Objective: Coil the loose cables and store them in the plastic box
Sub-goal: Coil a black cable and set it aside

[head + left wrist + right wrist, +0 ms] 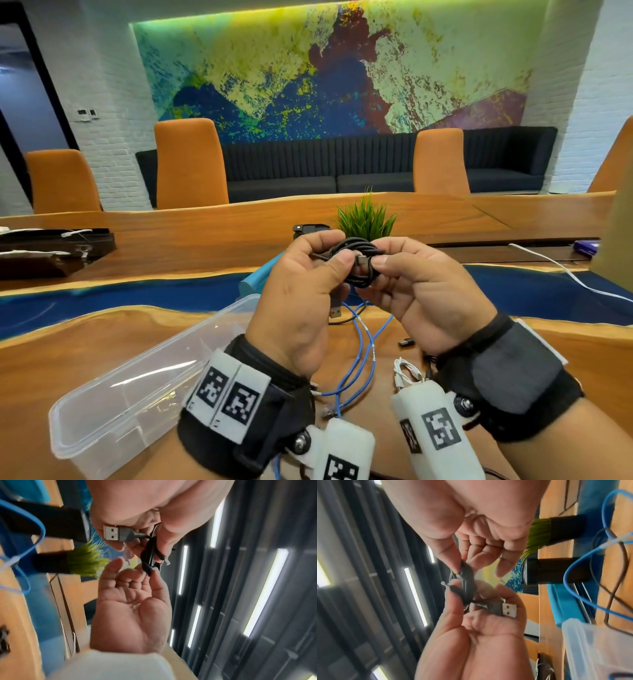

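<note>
Closest to the camera are the two wrists, each with a black strap and white blocks printed with black square codes (236,399). Just past them, the left hand (294,301) and the right hand (421,298) are lifted above the long brown wooden table with a blue stripe (85,346).

Between the hands is a thin black USB cable wound into a small bundle (359,260). The left thumb and fingers pinch one side of the bundle. The right thumb and fingers pinch the other side, close to the cable's little plug. The flat silver USB plug (111,533) sticks out loose under the hands.

The cable looks light and bendy, so I think it will spring open if the pinch lets go. The best place to hold it is across all the loops at once, not by a plug end.

The clear plastic box with no lid (137,387) sits on the table by the left wrist. I cannot see any cables in it.

A long blue cable (363,356) lies loose on the table under the hands, and a short white cable (406,371) lies near the right wrist. A small green plant in a dark pot (364,219) stands further back.
</note>
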`<action>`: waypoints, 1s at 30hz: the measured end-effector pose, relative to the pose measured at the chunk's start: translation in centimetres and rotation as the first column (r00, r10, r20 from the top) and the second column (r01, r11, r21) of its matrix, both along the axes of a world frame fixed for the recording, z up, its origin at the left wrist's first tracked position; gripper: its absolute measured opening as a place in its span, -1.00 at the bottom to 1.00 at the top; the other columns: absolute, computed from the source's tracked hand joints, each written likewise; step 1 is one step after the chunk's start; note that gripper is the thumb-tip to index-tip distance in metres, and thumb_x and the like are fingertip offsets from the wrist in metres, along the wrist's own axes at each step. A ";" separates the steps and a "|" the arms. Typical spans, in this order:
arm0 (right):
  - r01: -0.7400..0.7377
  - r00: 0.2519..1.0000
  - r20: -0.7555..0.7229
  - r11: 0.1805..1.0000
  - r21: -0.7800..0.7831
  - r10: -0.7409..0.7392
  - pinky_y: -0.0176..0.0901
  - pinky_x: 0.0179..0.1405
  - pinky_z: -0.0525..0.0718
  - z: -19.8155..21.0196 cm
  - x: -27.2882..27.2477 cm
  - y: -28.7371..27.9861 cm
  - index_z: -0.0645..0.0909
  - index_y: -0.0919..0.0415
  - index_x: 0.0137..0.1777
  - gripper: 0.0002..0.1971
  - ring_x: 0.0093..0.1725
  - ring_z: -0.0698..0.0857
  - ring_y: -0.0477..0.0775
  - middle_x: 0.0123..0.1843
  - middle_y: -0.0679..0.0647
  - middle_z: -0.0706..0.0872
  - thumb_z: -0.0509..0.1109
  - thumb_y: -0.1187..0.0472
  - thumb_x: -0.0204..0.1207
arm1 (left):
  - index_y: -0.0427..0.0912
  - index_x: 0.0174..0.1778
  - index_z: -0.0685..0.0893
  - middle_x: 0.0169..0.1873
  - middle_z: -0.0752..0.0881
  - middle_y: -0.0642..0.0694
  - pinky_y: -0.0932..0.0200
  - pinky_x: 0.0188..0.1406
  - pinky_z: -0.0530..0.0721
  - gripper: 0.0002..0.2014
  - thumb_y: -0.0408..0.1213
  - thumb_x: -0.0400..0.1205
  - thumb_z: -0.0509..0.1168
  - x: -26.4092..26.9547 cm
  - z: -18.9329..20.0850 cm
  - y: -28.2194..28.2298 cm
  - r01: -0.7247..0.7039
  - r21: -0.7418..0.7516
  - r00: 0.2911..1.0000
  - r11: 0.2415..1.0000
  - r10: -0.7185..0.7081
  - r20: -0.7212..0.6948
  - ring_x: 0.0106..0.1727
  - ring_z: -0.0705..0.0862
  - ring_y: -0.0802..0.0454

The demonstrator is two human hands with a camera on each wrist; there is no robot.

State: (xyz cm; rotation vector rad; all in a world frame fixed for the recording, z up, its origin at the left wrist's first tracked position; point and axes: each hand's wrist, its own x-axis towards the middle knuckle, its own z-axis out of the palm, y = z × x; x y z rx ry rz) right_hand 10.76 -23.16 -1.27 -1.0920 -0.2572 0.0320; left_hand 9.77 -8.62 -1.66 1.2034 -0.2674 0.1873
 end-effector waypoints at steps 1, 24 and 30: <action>-0.023 1.000 0.007 1.000 0.000 0.023 0.01 -0.09 0.75 0.0 0.0 0.0 0.64 0.28 -0.01 -0.83 -0.28 0.61 0.08 -0.09 0.30 0.71 0.29 0.49 0.53 | -0.12 0.12 0.66 -0.10 0.78 -0.20 0.05 -0.13 0.56 -0.78 -0.43 0.59 0.34 0.1 0.1 0.2 0.044 -0.055 0.998 0.998 -0.046 -0.033 -0.06 0.65 -0.13; 0.374 0.860 0.442 0.905 -0.203 -0.256 -0.19 -0.42 0.66 0.9 0.3 -1.5 0.67 0.18 -0.20 -0.90 -0.36 0.67 -0.03 -0.37 0.03 0.71 0.42 0.27 0.55 | -0.25 0.16 0.69 -0.31 0.75 -0.09 0.20 -0.23 0.56 -0.78 -0.41 0.59 0.33 -0.5 0.6 0.7 0.104 0.104 0.994 0.989 -0.107 0.025 -0.30 0.68 0.09; 0.155 0.978 0.144 0.988 -0.003 -0.153 -0.29 -0.46 0.66 1.0 0.3 -1.1 0.59 0.27 -0.19 -0.89 -0.45 0.65 -0.11 -0.45 0.04 0.67 0.33 0.30 0.58 | -0.30 0.22 0.68 -0.30 0.74 -0.11 0.45 -0.47 0.55 -0.77 -0.49 0.68 0.26 -0.6 0.8 1.7 0.098 0.244 0.986 0.965 -0.127 0.105 -0.33 0.68 0.19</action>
